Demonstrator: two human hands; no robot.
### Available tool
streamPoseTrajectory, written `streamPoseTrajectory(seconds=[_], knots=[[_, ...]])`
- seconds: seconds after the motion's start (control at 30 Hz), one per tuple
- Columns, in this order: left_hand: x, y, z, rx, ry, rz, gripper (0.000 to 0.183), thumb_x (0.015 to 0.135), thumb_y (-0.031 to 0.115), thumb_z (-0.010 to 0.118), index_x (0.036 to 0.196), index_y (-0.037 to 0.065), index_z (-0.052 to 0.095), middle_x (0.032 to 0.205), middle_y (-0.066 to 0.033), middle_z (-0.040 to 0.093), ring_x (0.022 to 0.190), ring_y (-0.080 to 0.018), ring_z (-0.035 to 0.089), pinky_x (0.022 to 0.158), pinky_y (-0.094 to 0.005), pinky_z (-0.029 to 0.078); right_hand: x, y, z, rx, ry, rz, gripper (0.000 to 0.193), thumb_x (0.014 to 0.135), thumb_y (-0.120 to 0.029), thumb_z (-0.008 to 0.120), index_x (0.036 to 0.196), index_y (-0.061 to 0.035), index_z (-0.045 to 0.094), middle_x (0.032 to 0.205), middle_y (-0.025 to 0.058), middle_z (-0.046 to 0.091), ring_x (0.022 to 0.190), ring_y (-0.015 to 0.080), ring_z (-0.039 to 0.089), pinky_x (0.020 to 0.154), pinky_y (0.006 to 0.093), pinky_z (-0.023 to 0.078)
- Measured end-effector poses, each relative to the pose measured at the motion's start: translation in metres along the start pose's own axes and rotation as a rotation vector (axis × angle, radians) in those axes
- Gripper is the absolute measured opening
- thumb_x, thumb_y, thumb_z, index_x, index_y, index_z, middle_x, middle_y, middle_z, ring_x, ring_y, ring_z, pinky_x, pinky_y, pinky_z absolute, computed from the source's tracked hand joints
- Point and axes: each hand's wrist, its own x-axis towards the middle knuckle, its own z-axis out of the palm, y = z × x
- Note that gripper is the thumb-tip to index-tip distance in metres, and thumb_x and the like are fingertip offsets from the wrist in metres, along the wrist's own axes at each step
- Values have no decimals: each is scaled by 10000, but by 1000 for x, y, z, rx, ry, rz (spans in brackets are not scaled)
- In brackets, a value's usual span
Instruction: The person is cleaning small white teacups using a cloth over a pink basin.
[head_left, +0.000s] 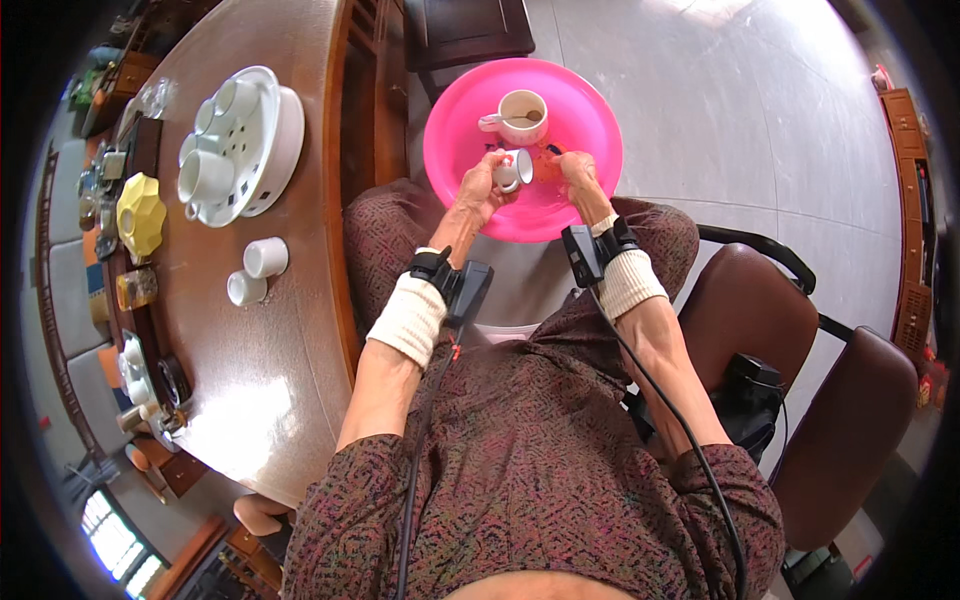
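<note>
Over a round pink plastic basin (450, 110), my left hand (484, 180) is closed around a small white cup (515, 172) with a red mark on its side. The cup is tilted, its mouth toward my right hand (577, 172). That hand's fingers are curled together; what they hold, if anything, is hidden. An orange-red patch (547, 163) shows between the hand and the cup, too unclear to name. Farther back in the basin stands a larger white mug (518, 131), its handle to the left and something brownish inside.
On the wooden table (220, 340) at left, a white perforated tray (262, 150) carries several white cups. Two small white cups (265, 258) lie beside it, near a yellow faceted object (140, 215). Brown padded chairs (745, 310) are at right, and a dark stool (468, 30) is beyond the basin.
</note>
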Motion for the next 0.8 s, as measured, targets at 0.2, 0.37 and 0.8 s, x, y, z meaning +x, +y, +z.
streamPoseTrajectory(seconds=[0.2, 0.37, 0.8], knots=[[48, -41, -9, 160, 251, -70, 296, 813, 337, 543, 937, 71, 583, 761, -76, 606, 605, -188, 591, 416, -314, 423, 6, -4, -3, 227, -183, 285, 176, 736, -101, 614, 874, 6, 644, 705, 64, 615, 573, 173, 568, 509, 290, 461], [58, -24, -15, 95, 191, -137, 311, 823, 355, 518, 922, 68, 585, 693, -76, 591, 531, -188, 555, 380, -310, 393, -34, -11, 25, -242, -188, -216, 305, 822, -231, 554, 922, 52, 609, 807, 134, 646, 734, 210, 615, 680, 329, 480], [9, 17, 35, 218, 205, 72, 481, 911, 501, 330, 945, 74, 549, 858, -121, 596, 677, -244, 596, 510, -360, 485, -48, -41, 2, -223, -613, -427, 277, 911, -227, 473, 988, 27, 554, 833, 42, 593, 710, 101, 530, 656, 271, 436]])
